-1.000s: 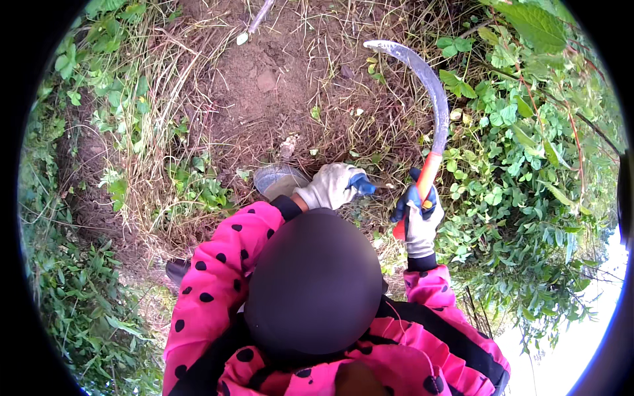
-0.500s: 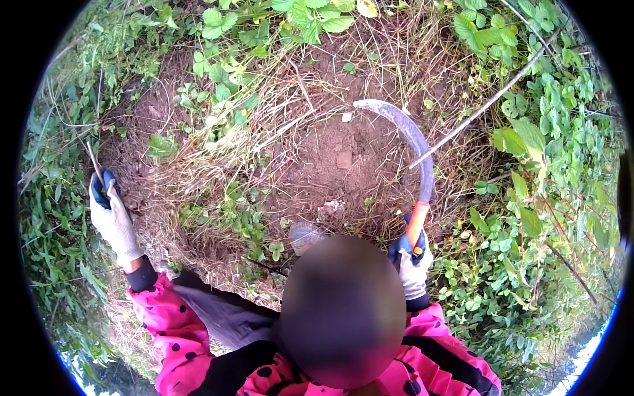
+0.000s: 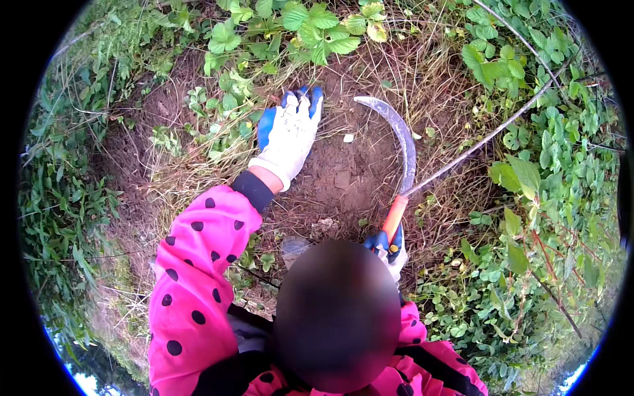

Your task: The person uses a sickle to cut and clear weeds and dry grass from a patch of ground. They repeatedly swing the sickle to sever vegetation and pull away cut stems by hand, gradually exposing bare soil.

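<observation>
My left hand (image 3: pixel 290 137), in a white glove with blue palm and fingers, reaches forward over dry grass stalks (image 3: pixel 228 135) at the edge of the bare soil (image 3: pixel 337 165). Its back faces up, the fingers stretch away from me, and the thumb stands off to the left; no held thing shows. My right hand (image 3: pixel 389 255), gloved alike, grips a sickle (image 3: pixel 406 148) by its orange handle. The curved grey blade arches over the soil, its tip pointing left. Part of the right wrist is hidden behind the dark round shape in front.
Leafy green plants (image 3: pixel 317 30) grow at the far side, with dense weeds (image 3: pixel 555 132) on the right and more on the left. A long thin stem (image 3: pixel 492 135) slants from the upper right down to the sickle. A clear, ribbed piece (image 3: pixel 294 249) lies on the near soil.
My left hand has swung from the far left to the middle, and the thin stick it held no longer shows. The sickle and right hand have shifted slightly left and nearer.
</observation>
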Tool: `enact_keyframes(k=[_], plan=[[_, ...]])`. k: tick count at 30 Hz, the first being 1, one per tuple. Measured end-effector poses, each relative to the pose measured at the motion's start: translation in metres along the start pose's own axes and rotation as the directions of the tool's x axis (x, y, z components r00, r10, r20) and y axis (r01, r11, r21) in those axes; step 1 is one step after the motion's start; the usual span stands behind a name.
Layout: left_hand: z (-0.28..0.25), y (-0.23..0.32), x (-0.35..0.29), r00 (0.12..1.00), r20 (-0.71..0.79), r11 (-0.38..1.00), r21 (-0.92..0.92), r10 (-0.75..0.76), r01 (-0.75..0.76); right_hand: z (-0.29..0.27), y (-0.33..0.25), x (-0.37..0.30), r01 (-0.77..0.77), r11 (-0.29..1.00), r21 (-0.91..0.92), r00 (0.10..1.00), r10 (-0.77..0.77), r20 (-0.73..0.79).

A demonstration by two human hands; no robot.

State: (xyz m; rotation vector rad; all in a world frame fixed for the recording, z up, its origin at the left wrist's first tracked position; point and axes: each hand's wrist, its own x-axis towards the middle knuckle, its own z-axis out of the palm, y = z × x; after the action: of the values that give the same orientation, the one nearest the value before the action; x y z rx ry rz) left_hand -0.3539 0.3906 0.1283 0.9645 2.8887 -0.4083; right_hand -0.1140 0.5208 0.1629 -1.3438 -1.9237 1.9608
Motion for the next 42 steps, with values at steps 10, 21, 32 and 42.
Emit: enact_keyframes(k=[10,21,32,42], plan=[[-0.005,-0.024,-0.024,0.998,0.036,0.889,-0.457,0.044,-0.023,0.022,0.022,0.033,-0.172,0.977,0.124,0.923,0.116,0.366],[0.012,-0.064,-0.035,0.986,-0.033,0.438,-0.898,-0.164,0.043,-0.063,0.142,-0.026,0.385,0.638,-0.667,0.915,-0.358,0.186],[0.023,-0.069,-0.047,0.948,0.312,-0.258,-0.923,-0.066,0.286,0.028,0.028,0.035,-0.007,0.99,-0.142,0.889,0.071,0.453],[0.09,-0.241,-0.266,0.593,0.43,-0.086,-0.851,-0.68,0.518,-0.037,0.037,-0.022,-0.016,0.933,-0.36,0.918,0.157,0.365]])
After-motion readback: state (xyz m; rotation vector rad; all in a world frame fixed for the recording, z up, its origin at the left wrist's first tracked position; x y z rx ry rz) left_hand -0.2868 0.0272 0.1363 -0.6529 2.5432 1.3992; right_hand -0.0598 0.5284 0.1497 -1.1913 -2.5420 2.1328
